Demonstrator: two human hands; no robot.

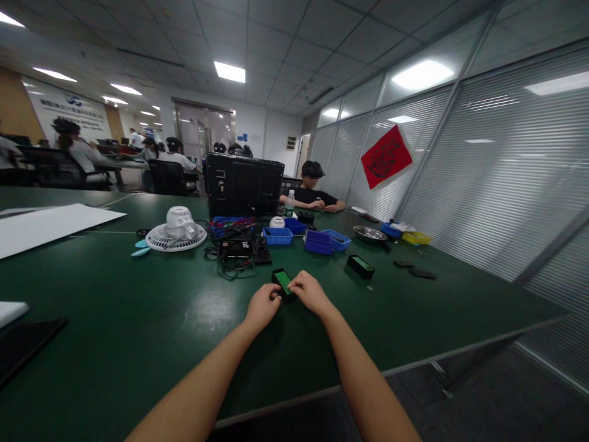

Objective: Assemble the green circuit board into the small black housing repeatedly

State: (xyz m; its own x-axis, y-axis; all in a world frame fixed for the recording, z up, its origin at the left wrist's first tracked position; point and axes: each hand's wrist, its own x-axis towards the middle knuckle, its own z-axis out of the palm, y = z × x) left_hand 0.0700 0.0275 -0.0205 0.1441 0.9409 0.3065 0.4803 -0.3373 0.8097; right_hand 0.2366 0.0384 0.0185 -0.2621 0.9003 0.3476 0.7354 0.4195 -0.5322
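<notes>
A small black open-topped case [277,275] with a green circuit board [283,281] inside lies on the green table between my hands. My left hand [264,307] has its fingers curled against the left side of the case and grips it. At the right edge of the board my right hand [311,293] has thumb and fingers pinched together; what they hold, if anything, is too small to make out. A second black case [354,265], also with a green board [362,263] in it, stands farther right, untouched by either hand.
Behind the cases are blue trays [278,237], a power supply [235,248] with tangled cables, a white fan [177,230] and a metal dish [370,233]. Flat dark pieces [422,274] lie at right. Across the table sits a person [313,190] beside a monitor [243,184].
</notes>
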